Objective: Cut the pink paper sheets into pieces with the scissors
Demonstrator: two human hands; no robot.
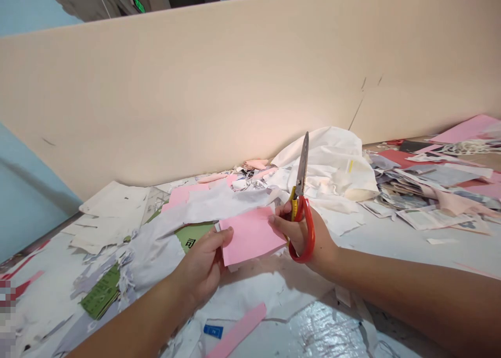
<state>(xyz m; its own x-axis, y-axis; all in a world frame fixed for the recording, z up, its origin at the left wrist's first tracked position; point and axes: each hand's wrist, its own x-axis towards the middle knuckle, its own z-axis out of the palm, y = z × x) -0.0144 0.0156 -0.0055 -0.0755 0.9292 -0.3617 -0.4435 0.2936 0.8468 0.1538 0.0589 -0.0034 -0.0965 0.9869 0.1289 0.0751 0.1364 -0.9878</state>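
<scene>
Pink paper (250, 235) sits pinched between my left hand (203, 266) and the fingertips of my right hand (301, 233), just above the scrap-littered table (391, 238), and since that right hand also clamps the scissors (302, 191), blades together and pointing up, I judge it could slip or crease

The green paper (192, 236) bears one dark character, apparently "司"; other print is unreadable.
</scene>
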